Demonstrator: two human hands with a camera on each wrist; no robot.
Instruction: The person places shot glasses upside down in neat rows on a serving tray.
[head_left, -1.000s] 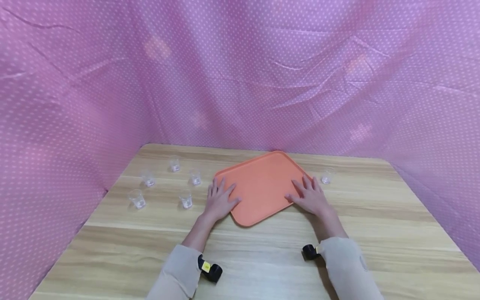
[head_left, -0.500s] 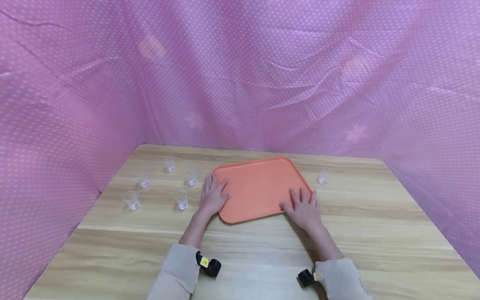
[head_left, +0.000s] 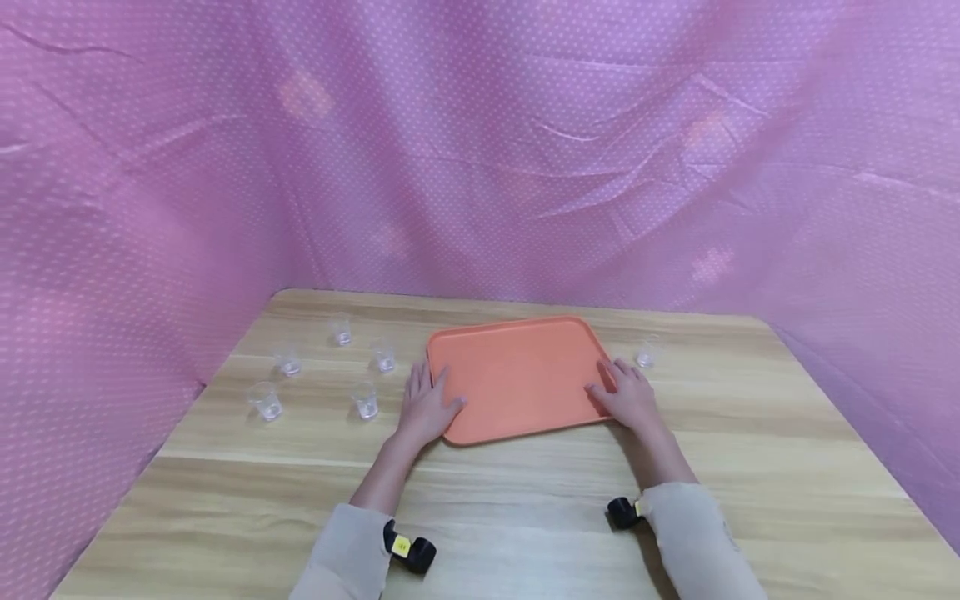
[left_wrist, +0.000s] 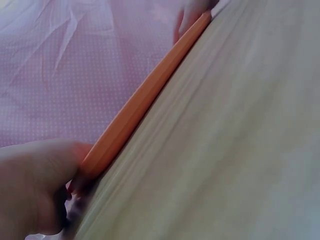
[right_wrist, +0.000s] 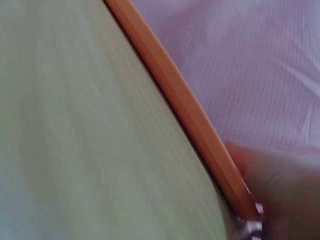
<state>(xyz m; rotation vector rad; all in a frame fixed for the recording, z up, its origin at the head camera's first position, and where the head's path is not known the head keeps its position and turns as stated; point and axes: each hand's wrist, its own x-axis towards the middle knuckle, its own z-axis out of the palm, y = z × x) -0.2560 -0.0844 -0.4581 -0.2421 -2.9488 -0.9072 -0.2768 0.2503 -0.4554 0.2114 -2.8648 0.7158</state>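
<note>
A shallow orange tray [head_left: 517, 379] with rounded corners lies on the wooden table, slightly angled. My left hand [head_left: 425, 414] is at its left edge, fingers extended along the side and thumb over the rim. The left wrist view shows that thumb [left_wrist: 70, 150] against the orange tray side [left_wrist: 140, 105]. At the opposite edge my right hand [head_left: 632, 398] touches the tray, its fingers straight and its thumb on the upper face. In the right wrist view the hand [right_wrist: 285, 180] meets the tray rim [right_wrist: 185, 105] near a corner; the other fingers are mostly hidden.
Several small clear cups stand left of the tray, the nearest cup [head_left: 366, 402] close to my left hand. Another clear cup [head_left: 647, 353] stands just beyond my right hand. Pink dotted cloth [head_left: 480, 167] hangs around the back and sides of the table [head_left: 510, 517].
The tray has turned so that its long edges run more nearly left to right. Its far corner has come nearer, and my hands have shifted along its two sides.
</note>
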